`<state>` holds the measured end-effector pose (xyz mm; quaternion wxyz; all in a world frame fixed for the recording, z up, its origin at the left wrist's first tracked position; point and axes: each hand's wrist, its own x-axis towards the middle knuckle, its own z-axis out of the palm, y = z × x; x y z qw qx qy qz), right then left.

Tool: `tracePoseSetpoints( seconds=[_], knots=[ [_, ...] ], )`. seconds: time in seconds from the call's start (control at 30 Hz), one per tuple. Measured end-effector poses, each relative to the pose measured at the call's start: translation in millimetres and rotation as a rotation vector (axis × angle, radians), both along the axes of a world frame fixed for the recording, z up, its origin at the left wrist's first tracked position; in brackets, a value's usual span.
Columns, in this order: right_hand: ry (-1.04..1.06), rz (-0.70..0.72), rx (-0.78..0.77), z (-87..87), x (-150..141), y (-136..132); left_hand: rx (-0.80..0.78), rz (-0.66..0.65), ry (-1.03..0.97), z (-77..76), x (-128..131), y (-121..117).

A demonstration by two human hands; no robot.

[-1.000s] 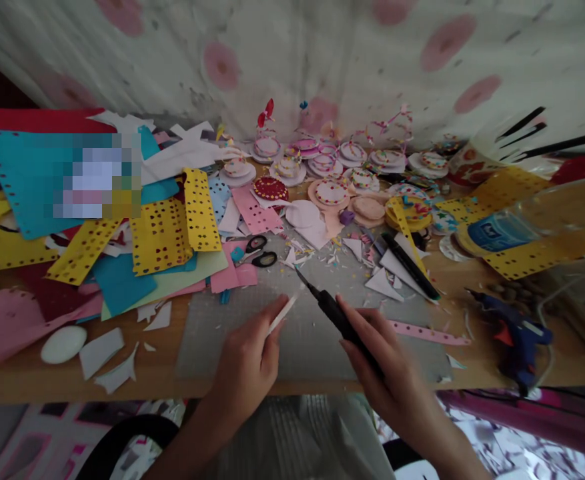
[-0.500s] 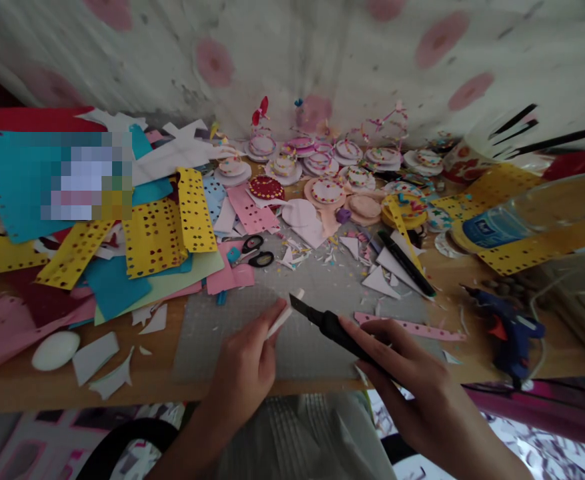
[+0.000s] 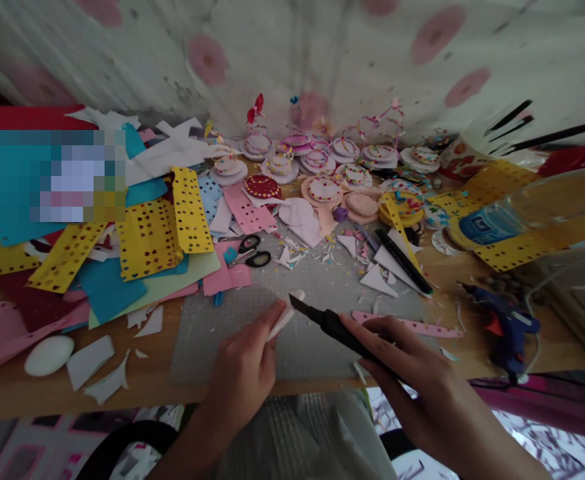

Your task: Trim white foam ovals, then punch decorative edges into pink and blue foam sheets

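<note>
My left hand (image 3: pixel 247 363) pinches a small white foam piece (image 3: pixel 285 315) over the grey cutting mat (image 3: pixel 212 333). My right hand (image 3: pixel 412 373) grips a black craft knife (image 3: pixel 329 323), whose blade tip meets the upper end of the white piece. Both hands hover above the near edge of the wooden table (image 3: pixel 22 390).
Black-handled scissors (image 3: pixel 252 252) lie beyond the mat, a black marker (image 3: pixel 403 262) and a pink punched strip (image 3: pixel 412 325) to the right. A blue glue gun (image 3: pixel 505 323) and a plastic bottle (image 3: pixel 517 217) sit far right. Punched yellow sheets (image 3: pixel 152 233) pile left; small decorated foam cakes (image 3: pixel 322 190) stand behind.
The knife has swung from upright to lying flatter, its tip now at the white piece. My right hand has moved nearer and lower. The left hand has barely shifted.
</note>
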<state>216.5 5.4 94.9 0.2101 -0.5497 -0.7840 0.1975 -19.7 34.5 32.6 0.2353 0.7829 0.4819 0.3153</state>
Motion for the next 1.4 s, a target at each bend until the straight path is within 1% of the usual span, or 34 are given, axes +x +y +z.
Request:
tracePoseSetpoints(
  seconds=[0.23,0.6,0.9,1.07,1.27,1.4],
  knots=[
    [0.013,-0.014,0.006,0.5,1.7,0.1,-0.005,-0.002,0.01,0.7,1.2,2.1],
    [-0.03,-0.02,-0.017,4.2,-0.6,1.7,-0.014,-0.008,0.025,3.9,1.8,2.3],
    [0.003,-0.02,-0.079,1.9,-5.4,6.5,0.008,0.002,0.035,2.9,3.3,1.7],
    [0.0,-0.019,-0.083,1.8,-2.2,5.9,-0.012,-0.006,0.035,3.6,3.8,4.3],
    [0.023,-0.02,-0.106,2.7,-3.8,7.4,-0.001,0.024,0.037,4.4,4.2,5.0],
    [0.012,-0.024,-0.091,1.6,-2.4,6.2,-0.02,0.013,0.041,5.1,4.6,3.3]
  ],
)
